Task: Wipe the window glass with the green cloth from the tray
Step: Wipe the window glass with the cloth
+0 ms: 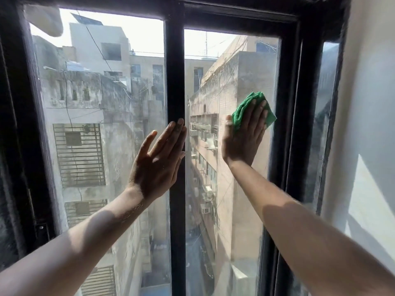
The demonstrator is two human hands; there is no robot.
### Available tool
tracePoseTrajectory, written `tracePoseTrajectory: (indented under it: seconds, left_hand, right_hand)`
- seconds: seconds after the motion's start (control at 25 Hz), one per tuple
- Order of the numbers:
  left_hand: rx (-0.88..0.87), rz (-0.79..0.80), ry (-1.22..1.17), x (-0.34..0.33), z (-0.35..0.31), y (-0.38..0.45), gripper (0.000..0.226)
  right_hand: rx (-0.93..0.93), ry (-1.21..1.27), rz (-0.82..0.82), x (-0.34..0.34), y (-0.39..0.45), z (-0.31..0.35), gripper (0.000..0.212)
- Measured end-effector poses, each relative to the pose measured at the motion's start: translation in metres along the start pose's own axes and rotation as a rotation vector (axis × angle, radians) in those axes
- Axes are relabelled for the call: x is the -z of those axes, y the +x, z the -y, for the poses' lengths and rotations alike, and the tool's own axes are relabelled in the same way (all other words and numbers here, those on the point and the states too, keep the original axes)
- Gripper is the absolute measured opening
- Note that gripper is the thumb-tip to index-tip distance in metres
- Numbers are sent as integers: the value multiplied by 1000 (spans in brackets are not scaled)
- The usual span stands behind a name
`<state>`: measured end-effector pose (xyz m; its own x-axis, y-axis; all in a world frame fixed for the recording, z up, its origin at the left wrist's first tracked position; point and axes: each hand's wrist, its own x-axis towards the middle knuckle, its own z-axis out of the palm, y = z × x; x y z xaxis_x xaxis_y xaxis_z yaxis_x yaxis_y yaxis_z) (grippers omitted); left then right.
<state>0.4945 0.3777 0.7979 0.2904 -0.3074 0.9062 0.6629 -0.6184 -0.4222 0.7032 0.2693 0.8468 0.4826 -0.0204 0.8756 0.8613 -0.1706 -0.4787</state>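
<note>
A folded green cloth [252, 110] is pressed flat against the right pane of the window glass [230, 189] by my right hand [243, 137], whose fingers lie spread over it. The cloth sits near that pane's right edge, about mid-height. My left hand [159, 161] rests flat with fingers apart, holding nothing, partly on the left pane [102, 146] and partly on the black centre post [176, 82]. The tray is not in view.
A black window frame [299, 103] surrounds both panes, with a narrow side pane [327, 124] further right. A white wall [367, 146] stands at the far right. Buildings and an alley show through the dusty glass.
</note>
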Motion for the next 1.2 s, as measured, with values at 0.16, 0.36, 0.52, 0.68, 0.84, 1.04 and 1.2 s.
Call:
tracePoseTrajectory:
  seconds: [0.16,0.36,0.52,0.68,0.84,1.04,1.2]
  left_hand:
    - [-17,1,23,0,2,-1,58]
    - [-12,-17,19,1,1,0,58]
    - [-23,-25,26,1,2,-1,60]
    - [-28,-36,28,3,2,1,59]
    - [-13,-22,51,4,-4,1,58]
    - [15,18,-23,12,-2,5,57]
    - [24,139,-122,27,4,18,57]
  right_hand:
    - [663,-276,409,27,-138,-94,86]
    - [-269,46,123,17,-61,-51,86]
    - [693,-289,347,18,-113,-88,89]
    - [713,-427,320,38,-80,-142,95]
    - [16,-102,115,-9,-71,-29,93]
    - [1209,-372,458,37,-90,-79,71]
    - [522,178,801,72,-69,-50,56]
